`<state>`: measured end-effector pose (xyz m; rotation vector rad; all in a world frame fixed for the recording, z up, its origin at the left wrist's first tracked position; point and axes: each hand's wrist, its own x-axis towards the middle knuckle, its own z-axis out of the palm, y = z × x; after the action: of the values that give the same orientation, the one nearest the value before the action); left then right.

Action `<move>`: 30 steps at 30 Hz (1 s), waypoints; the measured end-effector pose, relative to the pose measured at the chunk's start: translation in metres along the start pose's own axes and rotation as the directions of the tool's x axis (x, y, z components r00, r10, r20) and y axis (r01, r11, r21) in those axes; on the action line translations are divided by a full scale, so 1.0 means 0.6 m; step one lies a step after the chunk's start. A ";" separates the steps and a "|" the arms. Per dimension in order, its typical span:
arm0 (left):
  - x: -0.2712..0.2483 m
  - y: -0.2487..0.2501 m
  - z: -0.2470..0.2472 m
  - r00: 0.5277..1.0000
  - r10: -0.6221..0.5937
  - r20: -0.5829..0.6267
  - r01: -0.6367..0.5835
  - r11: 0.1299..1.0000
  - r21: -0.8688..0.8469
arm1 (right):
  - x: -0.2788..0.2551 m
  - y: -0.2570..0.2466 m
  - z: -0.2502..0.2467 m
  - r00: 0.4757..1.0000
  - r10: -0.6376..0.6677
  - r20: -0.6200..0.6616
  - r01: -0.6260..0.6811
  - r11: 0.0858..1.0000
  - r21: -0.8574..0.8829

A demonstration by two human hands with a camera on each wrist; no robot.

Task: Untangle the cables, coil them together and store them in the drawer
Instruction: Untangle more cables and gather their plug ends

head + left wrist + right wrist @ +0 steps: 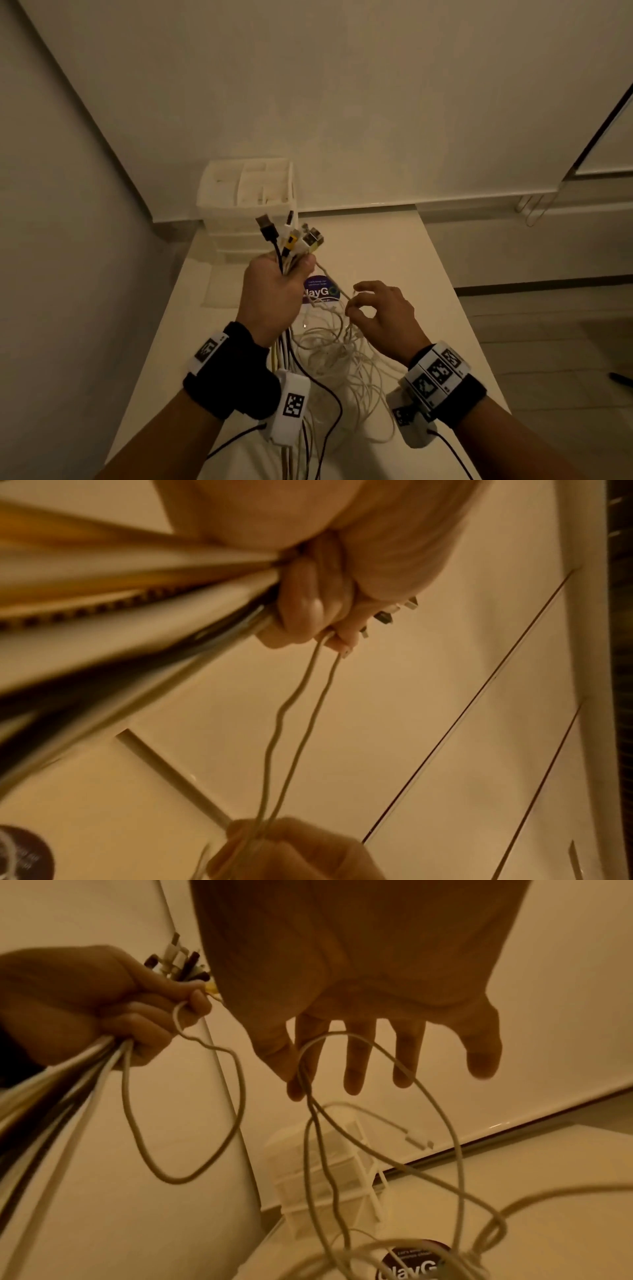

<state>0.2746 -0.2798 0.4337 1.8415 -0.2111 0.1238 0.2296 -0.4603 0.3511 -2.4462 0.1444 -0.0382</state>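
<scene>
Head view: left hand [274, 291] fists the cable bundle [291, 246] just below its plugs, in front of the drawer unit [246, 198]. Right hand [380, 315] pinches one white strand [346, 329], other fingers spread. Light, floppy, snag-prone; best gripped near the connectors.

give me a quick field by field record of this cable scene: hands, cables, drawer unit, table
left hand: left hand grips a bundle of cables just below their plug ends, which point up
right hand: right hand pinches a pale cable strand between thumb and forefinger
loose cables: tangled pile lying on the table, strands leading up to both hands
drawer unit: white plastic drawer unit at the far left end of the table, drawers look closed
table: white table, round purple sticker on it
</scene>
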 end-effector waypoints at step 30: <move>0.029 0.051 -0.198 0.775 0.154 -0.613 -0.349 0.913 -0.211 | -0.022 0.136 0.078 0.902 0.410 0.136 -0.400 0.911 -0.095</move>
<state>0.2879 -0.1750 0.4989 1.3661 -0.0367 0.8015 0.2120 -0.4917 0.2633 -2.4224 0.5919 0.3441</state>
